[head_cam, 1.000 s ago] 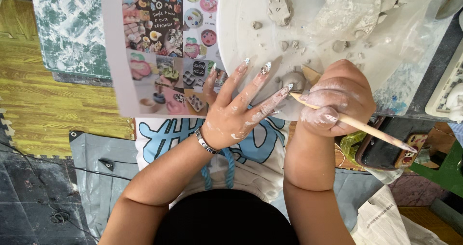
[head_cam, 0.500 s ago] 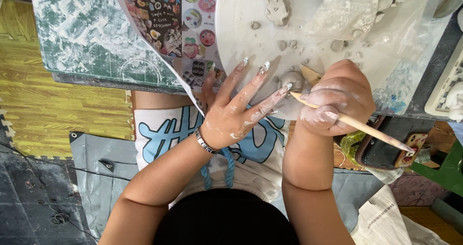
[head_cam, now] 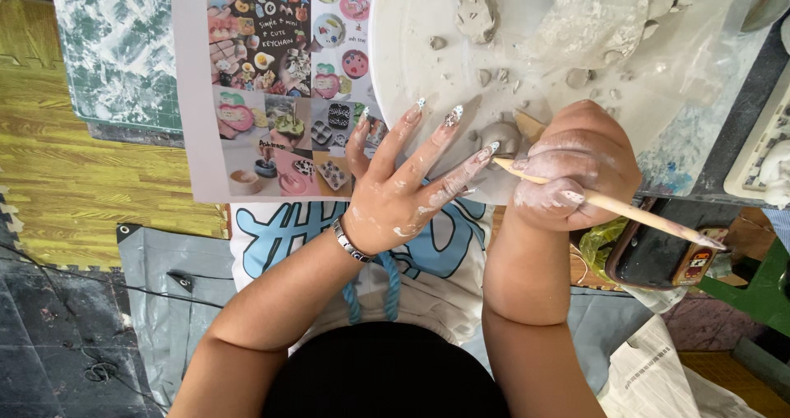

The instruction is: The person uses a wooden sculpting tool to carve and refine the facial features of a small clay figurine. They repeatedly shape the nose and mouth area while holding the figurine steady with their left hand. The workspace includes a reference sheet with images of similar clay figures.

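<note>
Printed sheet (head_cam: pixel 280 81): lies at 10 o'clock, its pictures of small clay pieces in plain sight.
Left hand (head_cam: pixel 403 196): fingers spread and released, fingertips steadying the small clay lump (head_cam: pixel 499 136) at 12 o'clock on the white board (head_cam: pixel 411 31).
Right hand (head_cam: pixel 576 175): fingers clenched around the wooden stick (head_cam: pixel 609 208), tip touching the lump.
Doing it well: I judge light, short strokes best, with the left fingertips bracing the lump.
Phone (head_cam: pixel 658 253): at 3 o'clock.
</note>
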